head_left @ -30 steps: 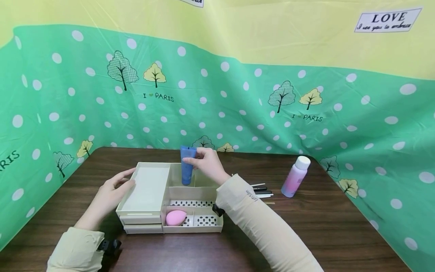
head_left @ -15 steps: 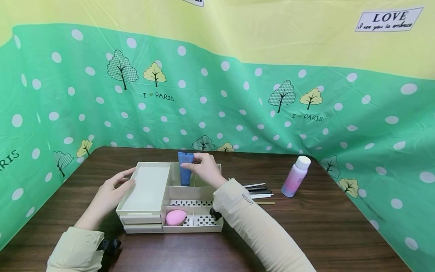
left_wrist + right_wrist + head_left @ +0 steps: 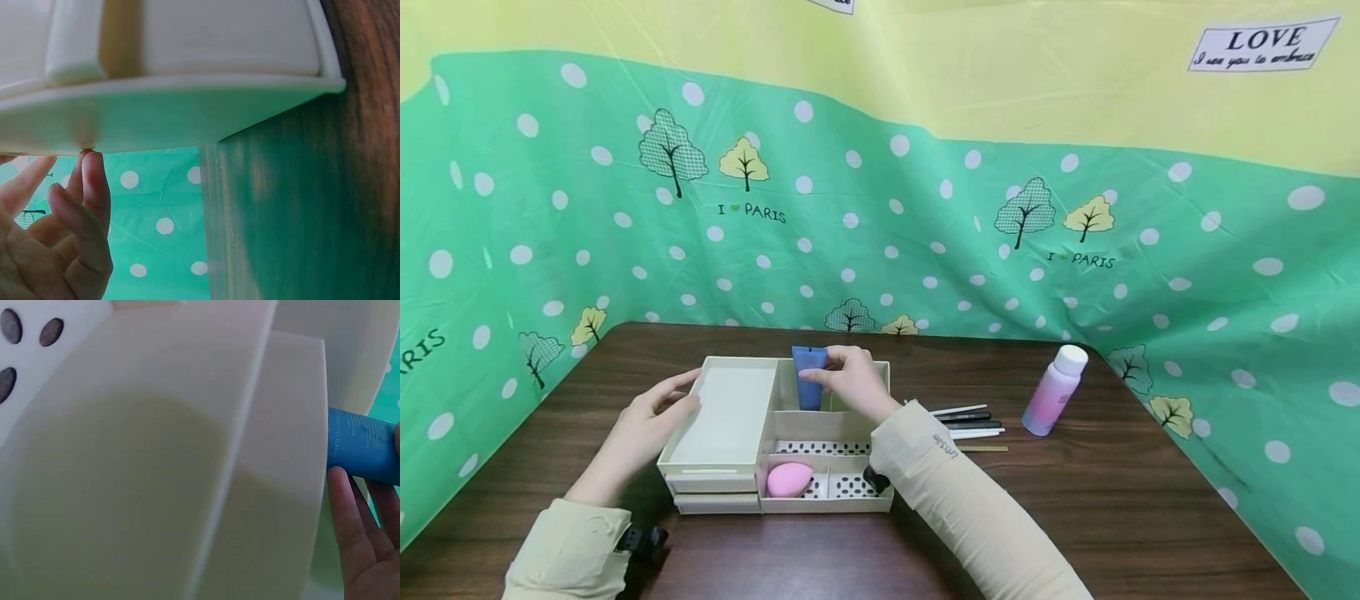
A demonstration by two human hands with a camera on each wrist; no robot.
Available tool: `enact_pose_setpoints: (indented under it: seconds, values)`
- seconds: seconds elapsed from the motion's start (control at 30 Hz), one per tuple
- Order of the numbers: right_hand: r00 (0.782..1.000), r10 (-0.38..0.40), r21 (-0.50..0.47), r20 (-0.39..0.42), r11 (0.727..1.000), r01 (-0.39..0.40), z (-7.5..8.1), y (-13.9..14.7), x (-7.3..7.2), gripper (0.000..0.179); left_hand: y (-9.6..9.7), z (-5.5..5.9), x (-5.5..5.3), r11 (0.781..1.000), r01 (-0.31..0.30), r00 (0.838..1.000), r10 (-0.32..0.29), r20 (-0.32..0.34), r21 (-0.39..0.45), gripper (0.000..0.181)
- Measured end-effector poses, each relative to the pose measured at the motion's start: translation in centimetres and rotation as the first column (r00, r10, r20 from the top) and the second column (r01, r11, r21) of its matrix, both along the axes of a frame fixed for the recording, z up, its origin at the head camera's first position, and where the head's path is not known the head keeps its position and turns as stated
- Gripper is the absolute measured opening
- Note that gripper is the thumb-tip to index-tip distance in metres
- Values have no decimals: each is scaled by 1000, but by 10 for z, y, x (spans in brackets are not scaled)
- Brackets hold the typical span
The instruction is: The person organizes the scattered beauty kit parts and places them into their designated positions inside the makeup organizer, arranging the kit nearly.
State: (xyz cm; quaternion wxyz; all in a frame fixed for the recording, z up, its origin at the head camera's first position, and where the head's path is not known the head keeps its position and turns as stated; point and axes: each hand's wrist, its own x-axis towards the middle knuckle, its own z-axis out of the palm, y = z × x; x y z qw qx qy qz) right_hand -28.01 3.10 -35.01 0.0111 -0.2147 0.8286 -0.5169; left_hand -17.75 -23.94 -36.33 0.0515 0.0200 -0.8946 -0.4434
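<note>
My right hand [image 3: 856,382] pinches a blue squeeze tube [image 3: 809,379] between thumb and fingers. The tube stands upright in the back left compartment of a cream desktop organizer [image 3: 722,408], its lower end hidden behind the divider. In the right wrist view the tube [image 3: 359,444] lies against the fingers, with small print on it. My left hand [image 3: 643,429] touches the organizer's left side with extended fingers; the left wrist view shows fingertips against that side wall [image 3: 156,119]. A pink makeup sponge [image 3: 789,480] lies in the front compartment.
To the right of the organizer lie several thin black and white sticks [image 3: 972,421], partly hidden by the right sleeve [image 3: 947,475]. Further right a pink and purple bottle [image 3: 1054,392] with a white cap stands on the dark wooden table [image 3: 1150,500]. A patterned green curtain hangs behind.
My right hand has lowered the blue tube deeper into the back compartment and slightly left. The left hand has stayed at the organizer's side.
</note>
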Motion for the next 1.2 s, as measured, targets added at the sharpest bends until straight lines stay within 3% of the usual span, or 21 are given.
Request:
enact_pose_setpoints:
  seconds: [0.57, 0.77, 1.03, 1.2]
  values:
    - [999, -26, 40, -31, 999, 27, -3, 2, -1, 20, 0, -2, 0, 1000, -5, 1000, 5, 3, 2, 54]
    - [999, -29, 19, -18, 999, 29, 4, 4, -1, 28, 0, -2, -1, 1000, -4, 1000, 4, -3, -2, 53]
    - [996, -61, 34, -70, 997, 64, 17, 10, -1, 28, 0, -2, -1, 1000, -4, 1000, 4, 4, 0, 54]
    - [995, -69, -15, -74, 998, 68, 27, 17, 1, 27, 0, -2, -1, 1000, -3, 1000, 3, -3, -5, 54]
